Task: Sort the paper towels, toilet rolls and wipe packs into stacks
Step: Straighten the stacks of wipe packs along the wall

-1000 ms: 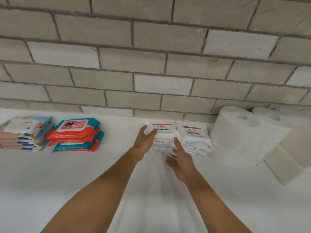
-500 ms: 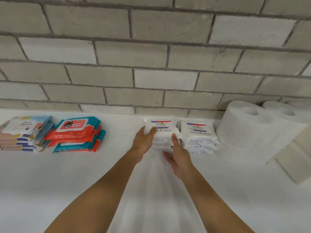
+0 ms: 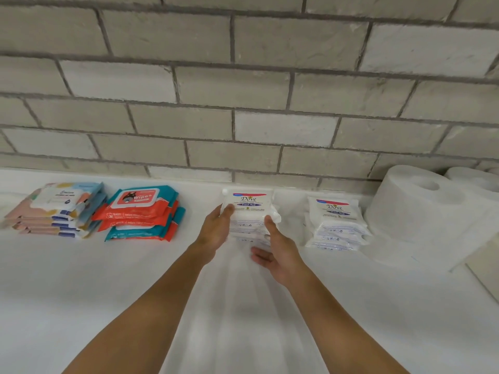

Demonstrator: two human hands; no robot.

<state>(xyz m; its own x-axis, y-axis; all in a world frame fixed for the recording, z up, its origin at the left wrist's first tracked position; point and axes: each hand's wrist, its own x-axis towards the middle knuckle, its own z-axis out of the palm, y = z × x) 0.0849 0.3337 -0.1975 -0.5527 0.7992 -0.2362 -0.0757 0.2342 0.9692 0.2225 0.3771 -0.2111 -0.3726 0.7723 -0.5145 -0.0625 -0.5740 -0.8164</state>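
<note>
Both arms reach fwd over white table [image 3: 81, 292]. L hand [image 3: 216, 229] grips left edge of white wipe stack [image 3: 249, 213], thumb on top pack, fingers hidden round the side. R hand [image 3: 280, 252] lies flat vs stack's right side, fingers straight, gripping nothing. Stack sits mid-table, near wall. 2nd white stack [image 3: 337, 222] apart to right, beside toilet rolls [image 3: 415, 203]. Left: orange-teal stack [image 3: 143, 211], pastel stack [image 3: 56, 209]. Brick wall [image 3: 243, 90] behind.

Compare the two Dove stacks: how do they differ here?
The left Dove stack is held between the left hand and right hand; the right Dove stack is untouched. The right Dove stack sits beside the toilet rolls; the left Dove stack stands apart, with bare table on both sides. Both are white packs stacked flat, same label.
</note>
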